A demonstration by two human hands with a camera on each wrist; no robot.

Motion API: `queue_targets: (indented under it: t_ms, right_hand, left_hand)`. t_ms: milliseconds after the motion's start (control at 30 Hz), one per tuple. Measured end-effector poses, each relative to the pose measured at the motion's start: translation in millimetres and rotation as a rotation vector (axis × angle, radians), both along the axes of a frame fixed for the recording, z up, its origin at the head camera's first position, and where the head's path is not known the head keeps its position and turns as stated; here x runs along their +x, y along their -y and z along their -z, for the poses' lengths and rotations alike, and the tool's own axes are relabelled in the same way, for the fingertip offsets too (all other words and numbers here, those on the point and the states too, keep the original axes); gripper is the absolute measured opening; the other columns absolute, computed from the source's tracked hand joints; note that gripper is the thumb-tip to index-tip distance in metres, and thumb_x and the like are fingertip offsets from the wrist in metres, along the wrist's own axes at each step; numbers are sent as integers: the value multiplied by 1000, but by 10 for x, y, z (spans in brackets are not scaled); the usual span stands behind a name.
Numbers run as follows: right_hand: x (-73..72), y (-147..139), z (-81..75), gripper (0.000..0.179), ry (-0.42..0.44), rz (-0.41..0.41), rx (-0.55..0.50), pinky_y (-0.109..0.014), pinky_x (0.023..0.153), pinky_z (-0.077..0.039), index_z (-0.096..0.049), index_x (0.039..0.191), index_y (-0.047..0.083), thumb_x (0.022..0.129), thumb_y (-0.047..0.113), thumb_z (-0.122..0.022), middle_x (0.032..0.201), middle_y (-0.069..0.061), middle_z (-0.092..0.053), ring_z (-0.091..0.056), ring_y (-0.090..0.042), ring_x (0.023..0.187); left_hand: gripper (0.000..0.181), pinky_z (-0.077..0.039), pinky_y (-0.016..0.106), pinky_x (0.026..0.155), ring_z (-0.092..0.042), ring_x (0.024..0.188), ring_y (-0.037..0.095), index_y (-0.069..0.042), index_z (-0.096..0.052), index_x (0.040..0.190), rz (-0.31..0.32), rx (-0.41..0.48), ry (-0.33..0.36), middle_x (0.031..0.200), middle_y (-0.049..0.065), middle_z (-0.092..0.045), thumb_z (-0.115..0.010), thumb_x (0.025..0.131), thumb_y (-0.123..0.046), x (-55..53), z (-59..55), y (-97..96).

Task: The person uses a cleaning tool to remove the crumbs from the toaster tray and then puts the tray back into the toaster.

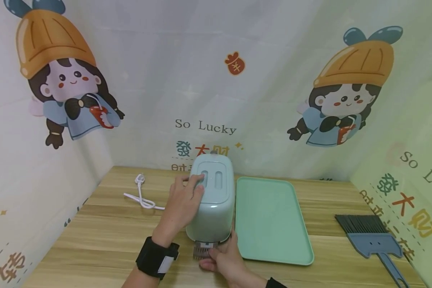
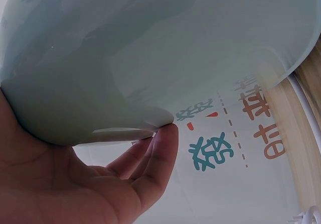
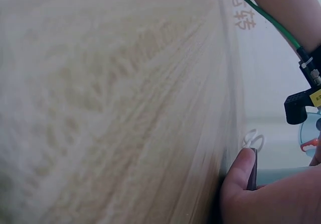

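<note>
A pale blue-green toaster (image 1: 212, 224) stands upright on the wooden table, its lid (image 1: 211, 200) marked by two long recesses. My left hand (image 1: 181, 200) grips its upper left edge, one fingertip at the left recess; the left wrist view shows bent fingers (image 2: 158, 158) against the glossy shell. Low at the toaster's near end, a grey slotted crumb tray (image 1: 201, 251) sticks out. My right hand (image 1: 228, 260) pinches that tray between thumb and fingers. Up close, the right wrist view has the thumb (image 3: 238, 171) against the tray's dark edge (image 3: 253, 171).
Right beside the toaster lies a flat green tray (image 1: 273, 220). Farther right is a blue-grey brush (image 1: 372, 240) with dark bristles. A white power cord (image 1: 147, 204) with its plug lies left of the toaster. A printed cloth (image 1: 266, 104) hangs behind the table.
</note>
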State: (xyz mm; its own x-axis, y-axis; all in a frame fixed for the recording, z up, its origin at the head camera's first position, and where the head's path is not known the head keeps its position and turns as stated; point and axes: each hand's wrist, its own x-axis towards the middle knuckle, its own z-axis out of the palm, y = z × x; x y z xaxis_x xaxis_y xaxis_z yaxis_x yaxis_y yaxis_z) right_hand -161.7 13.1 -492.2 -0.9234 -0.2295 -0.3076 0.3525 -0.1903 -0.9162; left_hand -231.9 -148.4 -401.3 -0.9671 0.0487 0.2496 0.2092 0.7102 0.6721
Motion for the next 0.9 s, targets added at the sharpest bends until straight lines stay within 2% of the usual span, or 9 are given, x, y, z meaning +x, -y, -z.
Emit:
queue_targets:
  t_ms: [100,167,333,600,900]
  right_hand:
    - [31,-13,-14,82,37,-6,10,-37,78,-66,15,157,-4,104,-10,-48,111,-34,-65,-77,-26,79]
    - [55,-32,-20,69,43,-16,19,-37,79,-66,3,151,-9,104,-9,-47,109,-34,-64,-76,-25,79]
    - [93,-81,-30,36,64,-52,38,-35,81,-66,-23,133,-12,106,-6,-46,110,-32,-63,-75,-24,81]
    - [134,-106,-57,25,65,-91,44,-33,82,-65,-41,128,-16,107,-3,-42,109,-29,-64,-74,-20,81]
    - [141,-184,-117,13,172,-164,99,-30,85,-64,-54,114,-10,105,-4,-47,107,-24,-65,-76,-21,85]
  left_hand:
    - [48,-48,67,104,-40,138,40,-22,-53,156,-7,-3,3,158,21,-35,-41,112,-38,0,-2,-1]
    - [48,-48,67,104,-40,138,40,-23,-53,156,-11,-3,6,159,21,-35,-41,112,-39,-4,-2,-3]
    - [48,-48,67,104,-39,139,41,-23,-52,156,-14,-4,9,159,20,-35,-40,112,-40,-9,-2,-4]
    - [48,-48,68,103,-39,139,41,-23,-52,157,-9,-9,9,159,21,-35,-40,112,-39,-18,15,7]
    - [48,-49,66,102,-40,138,40,-23,-52,157,-1,-1,5,159,21,-35,-40,113,-39,-17,12,8]
